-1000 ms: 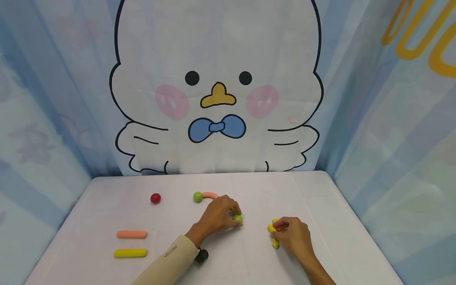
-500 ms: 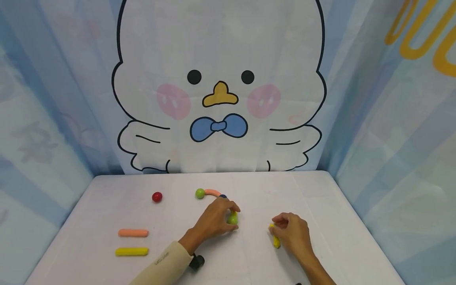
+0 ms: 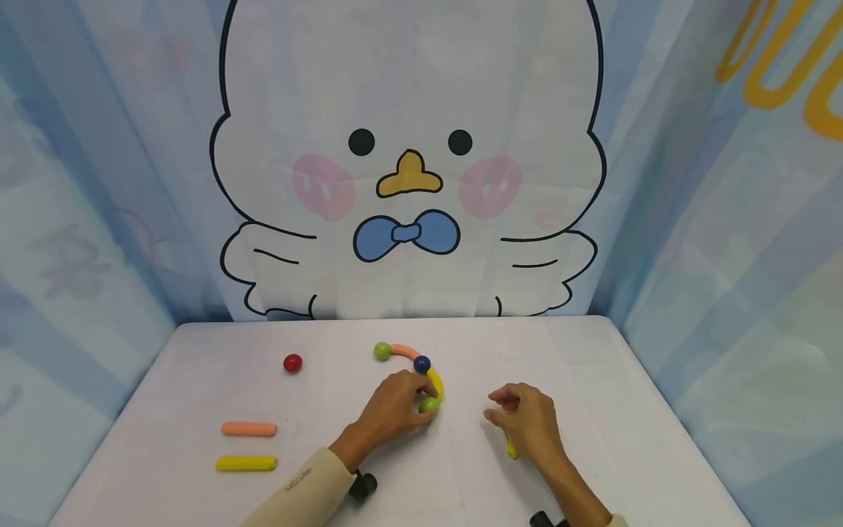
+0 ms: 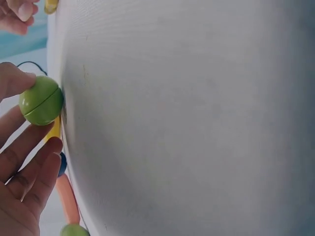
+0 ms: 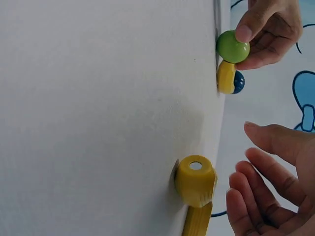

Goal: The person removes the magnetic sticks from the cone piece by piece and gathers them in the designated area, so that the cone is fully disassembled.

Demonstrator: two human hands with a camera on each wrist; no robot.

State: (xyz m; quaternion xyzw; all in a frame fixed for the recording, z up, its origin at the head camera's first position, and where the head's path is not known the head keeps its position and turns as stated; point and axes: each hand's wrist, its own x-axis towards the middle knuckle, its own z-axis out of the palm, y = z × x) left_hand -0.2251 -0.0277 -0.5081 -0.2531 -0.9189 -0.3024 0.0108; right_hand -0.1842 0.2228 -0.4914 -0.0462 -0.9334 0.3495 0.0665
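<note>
My left hand (image 3: pixel 395 406) pinches a glossy green ball (image 4: pixel 42 101) between thumb and fingers. That ball ends a curved chain on the white table: a yellow curved rod (image 3: pixel 435 382), a dark blue ball (image 3: pixel 422 364), an orange curved rod (image 3: pixel 404 350) and another green ball (image 3: pixel 383 351). To the right, my right hand (image 3: pixel 530 421) hovers with thumb and fingers apart, holding nothing. Beneath it lies a yellow piece (image 3: pixel 511 448), partly covered by the hand. In the right wrist view, a yellow block (image 5: pixel 196 182) shows a round silvery spot on its end.
A red ball (image 3: pixel 293 363) sits at the back left of the table. Nearer the front left lie a straight orange rod (image 3: pixel 249 429) and a straight yellow rod (image 3: pixel 246 463), side by side. A cartoon-printed curtain (image 3: pixel 408 285) hangs behind the table.
My right hand has let go of the yellow pieces and moved slightly up and left. The left hand still pinches the green ball; more of the chain, including the blue ball, now shows.
</note>
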